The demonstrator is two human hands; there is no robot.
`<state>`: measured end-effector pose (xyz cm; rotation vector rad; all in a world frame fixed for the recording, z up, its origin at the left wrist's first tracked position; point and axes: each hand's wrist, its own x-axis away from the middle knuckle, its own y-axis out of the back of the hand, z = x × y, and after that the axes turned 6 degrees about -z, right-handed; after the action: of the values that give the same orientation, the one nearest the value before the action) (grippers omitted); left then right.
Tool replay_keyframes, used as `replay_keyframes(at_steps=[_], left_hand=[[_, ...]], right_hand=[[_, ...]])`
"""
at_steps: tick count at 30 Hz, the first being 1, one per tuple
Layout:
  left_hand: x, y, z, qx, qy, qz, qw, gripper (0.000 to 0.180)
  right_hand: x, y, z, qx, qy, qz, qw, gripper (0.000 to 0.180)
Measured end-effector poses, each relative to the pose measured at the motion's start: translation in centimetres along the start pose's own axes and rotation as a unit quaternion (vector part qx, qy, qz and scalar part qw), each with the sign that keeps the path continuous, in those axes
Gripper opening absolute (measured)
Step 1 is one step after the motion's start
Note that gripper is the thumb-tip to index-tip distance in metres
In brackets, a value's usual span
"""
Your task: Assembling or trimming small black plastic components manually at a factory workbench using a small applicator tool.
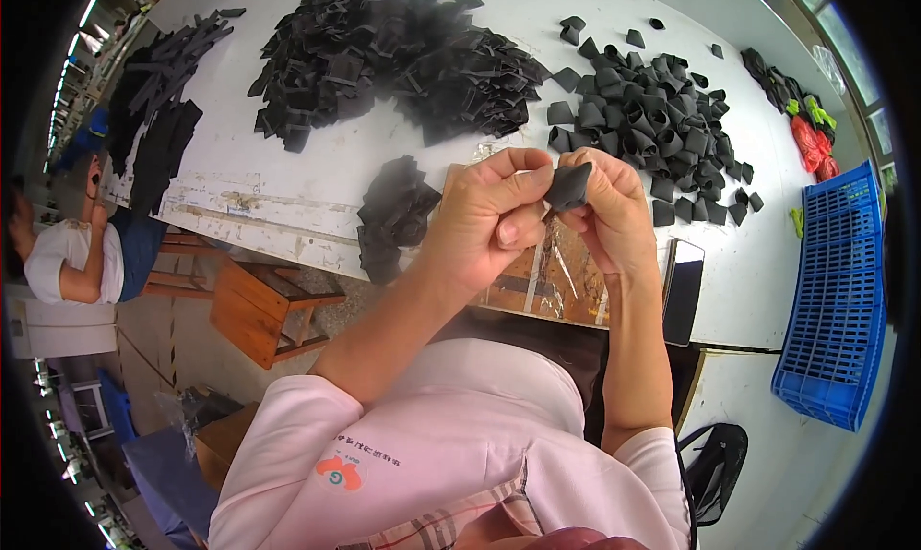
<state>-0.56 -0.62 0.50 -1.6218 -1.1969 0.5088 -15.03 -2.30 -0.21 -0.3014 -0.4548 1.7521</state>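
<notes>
Head view: left hand [489, 219] and right hand [614, 214] raised together above the white worktop [317, 180], each grip pinched shut on one small black folded piece [569, 185]. Behind, on the worktop: big heap of flat black pieces [393, 60], pile of folded black pieces [652, 118]. Blue crate [835, 300] at right edge; dark phone [683, 291] beside right wrist.

We raise both forearms, elbows bent. Left hand [489, 219] and right hand [614, 209] meet above the table edge [288, 252], fingertips pinched together, thumbs up.
</notes>
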Motion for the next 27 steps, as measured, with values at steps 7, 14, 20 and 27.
replay_keyframes(at_steps=[7, 14, 20, 27], left_hand=[[-0.2, 1.3, 0.1, -0.046, -0.038, 0.03, 0.998, 0.011], [0.0, -1.2, 0.8, -0.366, -0.387, -0.036, 0.846, 0.026], [-0.3, -1.4, -0.3, -0.508, -0.442, 0.058, 0.737, 0.009], [-0.1, 0.1, -0.4, -0.178, -0.355, 0.015, 0.918, 0.009]], right_hand=[[1.2, -0.6, 1.6, 0.25, 0.104, -0.049, 0.961, 0.028], [3.3, -1.3, 1.5, 0.368, 0.353, -0.153, 0.846, 0.029], [3.3, -2.0, 1.2, 0.438, 0.383, -0.116, 0.805, 0.034], [3.2, -3.0, 1.9, 0.434, 0.375, -0.139, 0.807, 0.019]])
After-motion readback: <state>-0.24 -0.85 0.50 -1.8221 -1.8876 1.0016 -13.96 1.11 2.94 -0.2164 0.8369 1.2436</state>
